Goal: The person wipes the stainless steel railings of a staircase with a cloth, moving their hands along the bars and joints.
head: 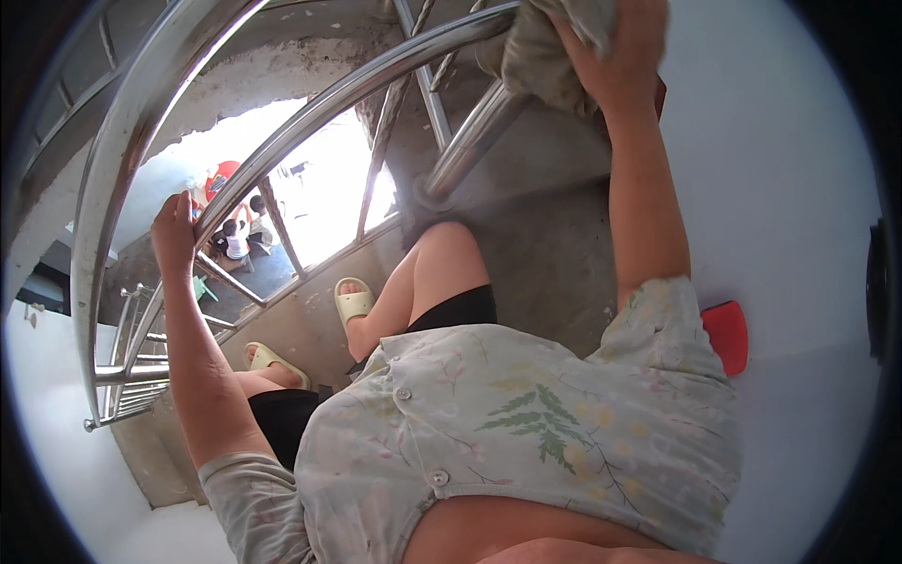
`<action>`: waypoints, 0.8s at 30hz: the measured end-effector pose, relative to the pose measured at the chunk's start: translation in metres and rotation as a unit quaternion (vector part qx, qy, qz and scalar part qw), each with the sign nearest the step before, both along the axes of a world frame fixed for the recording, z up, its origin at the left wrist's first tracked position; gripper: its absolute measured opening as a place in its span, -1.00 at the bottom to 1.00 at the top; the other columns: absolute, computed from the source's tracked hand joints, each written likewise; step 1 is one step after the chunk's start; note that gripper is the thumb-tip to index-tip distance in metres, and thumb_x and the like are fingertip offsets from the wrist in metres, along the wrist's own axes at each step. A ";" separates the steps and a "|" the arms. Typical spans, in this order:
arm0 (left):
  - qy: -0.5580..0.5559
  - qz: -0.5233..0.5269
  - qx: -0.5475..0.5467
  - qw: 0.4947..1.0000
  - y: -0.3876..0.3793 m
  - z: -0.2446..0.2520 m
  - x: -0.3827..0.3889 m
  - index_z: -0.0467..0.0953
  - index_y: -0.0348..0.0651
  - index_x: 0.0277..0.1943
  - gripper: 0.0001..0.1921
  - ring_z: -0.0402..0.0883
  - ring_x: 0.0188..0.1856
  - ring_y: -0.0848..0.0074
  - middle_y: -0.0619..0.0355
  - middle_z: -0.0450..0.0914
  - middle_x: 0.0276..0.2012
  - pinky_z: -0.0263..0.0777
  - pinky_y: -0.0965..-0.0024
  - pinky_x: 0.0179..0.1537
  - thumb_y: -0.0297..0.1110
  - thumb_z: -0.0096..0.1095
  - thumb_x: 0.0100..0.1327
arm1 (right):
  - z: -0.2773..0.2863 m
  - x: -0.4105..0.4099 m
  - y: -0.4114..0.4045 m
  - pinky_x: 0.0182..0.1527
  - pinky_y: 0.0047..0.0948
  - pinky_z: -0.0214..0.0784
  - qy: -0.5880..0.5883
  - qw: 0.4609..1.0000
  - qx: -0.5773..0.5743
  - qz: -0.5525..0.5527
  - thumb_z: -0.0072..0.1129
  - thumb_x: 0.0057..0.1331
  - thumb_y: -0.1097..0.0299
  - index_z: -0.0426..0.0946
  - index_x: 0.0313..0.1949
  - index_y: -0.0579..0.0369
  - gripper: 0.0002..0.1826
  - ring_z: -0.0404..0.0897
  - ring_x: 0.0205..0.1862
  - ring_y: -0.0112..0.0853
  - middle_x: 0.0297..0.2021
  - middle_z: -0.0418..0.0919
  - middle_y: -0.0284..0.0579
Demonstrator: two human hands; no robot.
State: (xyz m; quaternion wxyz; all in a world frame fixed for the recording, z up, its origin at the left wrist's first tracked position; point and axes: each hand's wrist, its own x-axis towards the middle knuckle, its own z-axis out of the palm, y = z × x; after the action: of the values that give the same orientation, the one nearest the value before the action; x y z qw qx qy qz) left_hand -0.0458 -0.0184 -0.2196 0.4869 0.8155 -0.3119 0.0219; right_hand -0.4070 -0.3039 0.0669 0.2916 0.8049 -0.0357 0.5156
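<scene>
My right hand [624, 60] presses a crumpled grey-brown cloth [542, 63] around the upper end of a curved metal handrail [380, 67], near the top of a thick metal post [468, 144]. Part of the cloth is cut off by the picture's top edge. On the left, my left hand [175, 229] is closed on the lower stretch of the same handrail. Thin bars, some of them twisted, run below the rail.
A second, thick metal rail [116, 162] curves past at the left. Concrete stair steps [151, 458] descend at the lower left. A red object [726, 338] is by the white wall [782, 233]. Two people [239, 236] sit on the floor level below, near a green stool [203, 289].
</scene>
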 end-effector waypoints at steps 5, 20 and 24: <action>0.055 -0.046 -0.036 0.997 -0.018 0.001 -0.012 0.55 -0.27 -0.37 -0.68 0.41 -0.61 0.55 0.14 0.43 -0.68 0.27 0.40 -0.51 -0.18 0.01 0.30 | -0.007 0.045 0.020 -0.21 -0.11 0.37 0.133 0.965 0.209 -0.085 0.26 0.00 -0.04 0.52 -0.26 0.06 -0.54 0.53 -0.24 -0.05 -0.33 0.56 0.00; 0.052 0.049 -0.275 0.959 0.023 -0.001 -0.056 0.30 -0.23 0.22 -0.54 0.32 0.11 0.27 -0.07 0.25 0.10 0.30 0.27 0.10 -0.47 -0.18 0.24 | -0.169 0.224 0.193 -0.07 -0.24 0.29 0.467 0.837 0.268 0.099 0.20 0.07 0.01 0.53 -0.15 -0.02 -0.57 0.54 -0.12 -0.26 -0.29 0.59 -0.19; -0.005 0.110 -0.231 0.967 0.032 0.046 -0.100 0.28 -0.24 0.24 -0.44 0.29 0.15 0.24 -0.06 0.24 0.11 0.26 0.24 0.15 -0.53 -0.26 0.11 | -0.193 0.216 0.201 0.01 -0.20 0.19 0.393 0.888 0.204 0.126 0.15 0.10 0.10 0.53 -0.16 -0.07 -0.66 0.50 -0.09 -0.31 -0.28 0.57 -0.25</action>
State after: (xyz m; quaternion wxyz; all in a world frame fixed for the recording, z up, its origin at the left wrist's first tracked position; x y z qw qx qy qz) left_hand -0.1458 0.0131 -0.1740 0.6548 0.7103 -0.2096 0.1510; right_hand -0.1909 -0.1029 -0.1258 0.0436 0.9811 0.0795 0.1709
